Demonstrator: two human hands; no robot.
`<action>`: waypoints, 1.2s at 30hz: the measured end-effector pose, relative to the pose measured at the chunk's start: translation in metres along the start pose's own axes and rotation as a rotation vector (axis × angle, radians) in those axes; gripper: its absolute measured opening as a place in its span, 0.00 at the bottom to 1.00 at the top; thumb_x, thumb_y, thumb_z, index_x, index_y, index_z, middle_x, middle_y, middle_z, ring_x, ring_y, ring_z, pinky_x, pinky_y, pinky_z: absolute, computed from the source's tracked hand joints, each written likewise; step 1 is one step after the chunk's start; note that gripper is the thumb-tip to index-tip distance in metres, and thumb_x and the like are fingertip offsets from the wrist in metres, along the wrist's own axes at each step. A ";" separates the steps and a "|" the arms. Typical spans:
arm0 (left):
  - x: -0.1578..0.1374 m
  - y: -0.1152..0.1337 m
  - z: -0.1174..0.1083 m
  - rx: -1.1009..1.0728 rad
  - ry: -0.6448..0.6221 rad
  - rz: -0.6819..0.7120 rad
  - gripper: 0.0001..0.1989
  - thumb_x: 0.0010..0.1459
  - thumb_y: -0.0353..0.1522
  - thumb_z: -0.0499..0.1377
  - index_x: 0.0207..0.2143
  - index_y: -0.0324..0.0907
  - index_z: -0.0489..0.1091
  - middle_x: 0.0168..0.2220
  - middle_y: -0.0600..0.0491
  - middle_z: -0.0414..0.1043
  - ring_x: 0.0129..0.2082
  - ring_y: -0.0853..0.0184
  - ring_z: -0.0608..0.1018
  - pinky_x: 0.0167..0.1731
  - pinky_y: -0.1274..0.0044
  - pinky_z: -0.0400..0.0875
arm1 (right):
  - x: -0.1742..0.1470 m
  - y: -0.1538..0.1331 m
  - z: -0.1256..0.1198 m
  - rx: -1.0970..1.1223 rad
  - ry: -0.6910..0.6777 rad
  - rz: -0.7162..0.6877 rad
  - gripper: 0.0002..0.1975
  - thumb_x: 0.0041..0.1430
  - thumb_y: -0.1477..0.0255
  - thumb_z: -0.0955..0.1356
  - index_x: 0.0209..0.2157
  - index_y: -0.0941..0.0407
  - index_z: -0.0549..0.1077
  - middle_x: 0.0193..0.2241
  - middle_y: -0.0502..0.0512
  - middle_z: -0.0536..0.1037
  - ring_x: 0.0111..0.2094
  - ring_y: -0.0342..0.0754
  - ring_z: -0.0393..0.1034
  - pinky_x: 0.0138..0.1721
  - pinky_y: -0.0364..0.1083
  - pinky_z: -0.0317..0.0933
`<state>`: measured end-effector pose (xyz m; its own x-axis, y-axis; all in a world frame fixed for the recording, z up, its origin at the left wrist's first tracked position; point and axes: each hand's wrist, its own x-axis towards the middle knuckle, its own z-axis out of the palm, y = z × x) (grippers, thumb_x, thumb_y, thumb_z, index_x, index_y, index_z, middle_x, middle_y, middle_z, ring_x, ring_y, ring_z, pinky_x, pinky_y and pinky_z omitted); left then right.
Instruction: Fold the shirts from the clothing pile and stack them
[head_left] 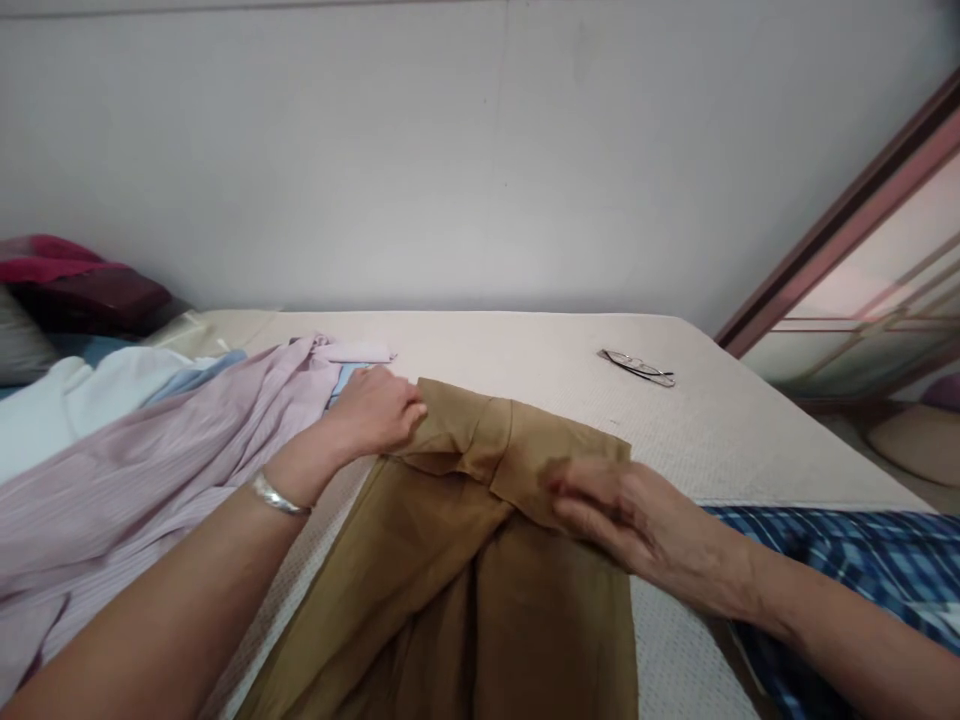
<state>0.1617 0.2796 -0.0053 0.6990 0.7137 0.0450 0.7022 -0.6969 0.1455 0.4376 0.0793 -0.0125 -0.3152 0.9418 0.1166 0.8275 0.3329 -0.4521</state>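
A pair of olive-brown trousers (555,620) lies lengthwise before me, with the far end folded back over itself as a wide band. My left hand (382,408) is closed on the left corner of that folded band, its fingers curled round the cloth edge. A silver bangle (277,495) sits on the left wrist. On the right side of the band, my right hand (611,510) pinches the cloth between thumb and fingers; its fingertips are slightly blurred. The near end of the trousers runs out of view at the bottom.
Left of the trousers lie a pink ribbed garment (187,450) and a white garment (67,400). A pair of glasses (637,368) rests on the pale bed cover (480,345). Blue checked cloth (832,550) is under my right forearm. A wall (480,180) stands behind.
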 end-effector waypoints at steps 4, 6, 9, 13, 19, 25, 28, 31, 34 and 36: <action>0.018 0.021 0.028 0.004 0.103 0.226 0.23 0.70 0.40 0.47 0.62 0.47 0.68 0.64 0.44 0.68 0.67 0.48 0.64 0.63 0.54 0.55 | 0.029 0.007 0.011 -0.135 0.178 0.005 0.19 0.73 0.62 0.59 0.55 0.55 0.72 0.57 0.64 0.74 0.58 0.56 0.68 0.59 0.58 0.63; 0.021 0.024 0.054 -0.017 0.051 0.284 0.27 0.71 0.43 0.45 0.70 0.50 0.58 0.72 0.46 0.55 0.71 0.47 0.57 0.66 0.51 0.49 | 0.036 0.013 0.033 -0.226 0.129 -0.030 0.29 0.70 0.56 0.62 0.65 0.56 0.65 0.68 0.67 0.62 0.69 0.61 0.54 0.66 0.63 0.52; 0.019 0.018 0.082 0.001 0.006 0.322 0.29 0.72 0.44 0.43 0.72 0.49 0.52 0.74 0.44 0.48 0.72 0.47 0.53 0.67 0.50 0.43 | 0.033 0.018 0.064 -0.267 -0.036 -0.075 0.40 0.66 0.48 0.64 0.72 0.55 0.56 0.73 0.65 0.51 0.73 0.63 0.41 0.70 0.67 0.41; 0.015 0.012 0.084 0.019 0.008 0.347 0.31 0.72 0.45 0.43 0.73 0.48 0.50 0.74 0.43 0.47 0.73 0.48 0.52 0.68 0.52 0.43 | 0.022 0.015 0.077 -0.209 -0.028 -0.076 0.40 0.67 0.49 0.64 0.72 0.54 0.54 0.73 0.64 0.50 0.73 0.62 0.41 0.70 0.67 0.39; 0.013 0.014 0.078 0.030 0.019 0.350 0.38 0.68 0.54 0.45 0.73 0.47 0.50 0.74 0.42 0.47 0.72 0.47 0.52 0.68 0.54 0.42 | 0.026 -0.004 0.061 -0.160 0.067 -0.005 0.27 0.57 0.74 0.67 0.59 0.61 0.66 0.59 0.68 0.70 0.62 0.58 0.62 0.63 0.57 0.57; 0.014 0.013 0.079 -0.006 0.021 0.344 0.35 0.70 0.53 0.42 0.73 0.47 0.51 0.74 0.42 0.48 0.72 0.47 0.54 0.67 0.53 0.44 | 0.031 -0.006 0.022 -0.168 -0.094 0.144 0.19 0.53 0.84 0.62 0.43 0.55 0.74 0.40 0.57 0.79 0.41 0.49 0.74 0.43 0.46 0.65; 0.015 0.012 0.079 -0.025 0.017 0.337 0.33 0.71 0.50 0.41 0.72 0.49 0.53 0.74 0.44 0.49 0.72 0.49 0.55 0.67 0.53 0.44 | 0.028 -0.005 0.007 -0.040 0.062 0.183 0.18 0.60 0.81 0.60 0.45 0.53 0.76 0.35 0.52 0.81 0.37 0.47 0.74 0.40 0.45 0.64; 0.016 0.011 0.080 -0.036 0.011 0.322 0.31 0.72 0.49 0.40 0.72 0.50 0.55 0.74 0.46 0.50 0.72 0.49 0.55 0.67 0.54 0.45 | 0.022 -0.015 0.002 -0.033 -0.010 0.105 0.12 0.63 0.76 0.62 0.36 0.53 0.77 0.30 0.51 0.80 0.33 0.46 0.73 0.35 0.44 0.62; 0.017 0.010 0.081 -0.038 0.005 0.319 0.31 0.72 0.50 0.39 0.71 0.51 0.55 0.74 0.47 0.50 0.72 0.49 0.55 0.67 0.54 0.46 | 0.019 -0.026 -0.001 -0.087 -0.093 0.121 0.15 0.67 0.64 0.64 0.29 0.54 0.75 0.24 0.51 0.77 0.27 0.46 0.70 0.31 0.45 0.60; 0.016 0.011 0.080 -0.032 0.007 0.328 0.33 0.70 0.52 0.40 0.72 0.50 0.55 0.74 0.46 0.49 0.72 0.48 0.55 0.66 0.54 0.46 | 0.024 -0.026 0.001 -0.069 0.021 0.183 0.21 0.71 0.59 0.59 0.33 0.54 0.77 0.27 0.52 0.78 0.29 0.47 0.72 0.34 0.46 0.63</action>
<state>0.1915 0.2781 -0.0820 0.8864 0.4518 0.1009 0.4349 -0.8874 0.1529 0.4083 0.0931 0.0014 -0.1473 0.9874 0.0573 0.9003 0.1578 -0.4057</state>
